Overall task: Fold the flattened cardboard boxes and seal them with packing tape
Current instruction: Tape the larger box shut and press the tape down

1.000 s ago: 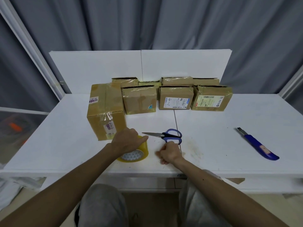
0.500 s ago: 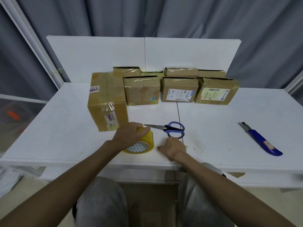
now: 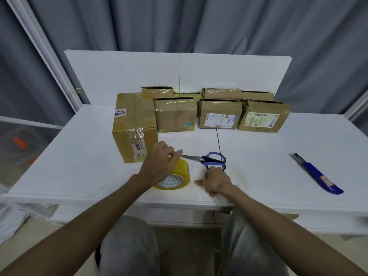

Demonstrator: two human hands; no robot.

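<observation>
1. Tape roll (image 3: 181, 172): translucent amber-yellow packing tape on a white core printed with grey triangles. Tilted on its edge, open core turned toward the front edge of the worktop (image 3: 69, 156). Close to that edge, slightly left of centre.
2. Left hand (image 3: 161, 166): draped over the top of the tape roll, fingers curled round its far rim, gripping it.
3. Right hand (image 3: 216, 181): resting on the worktop just right of the tape roll, near the front edge. Fingers curled under, thumb stretched toward the roll. Impossible to tell whether anything is pinched beneath the fingers.
4. Scissors (image 3: 211, 160): blue handles, blades closed and pointing left toward the left hand. Flat on the worktop just beyond the right hand, nearer handle loop at the knuckles.
5. Large box (image 3: 133, 126): folded brown cardboard, seams under glossy clear tape, white-and-purple labels on the top and front faces. Left of centre, just behind the left hand.
6. Plain small box (image 3: 175, 115), white-label box (image 3: 219, 114) and yellow-label box (image 3: 262, 116): sealed, wrapped in shiny tape, side by side toward the back edge.
7. Back-row boxes (image 3: 221, 94): partly hidden behind that row, against the upright white panel (image 3: 229, 72).
8. Utility knife (image 3: 316, 176): blue handle, lying near the right edge, well apart from both hands.
</observation>
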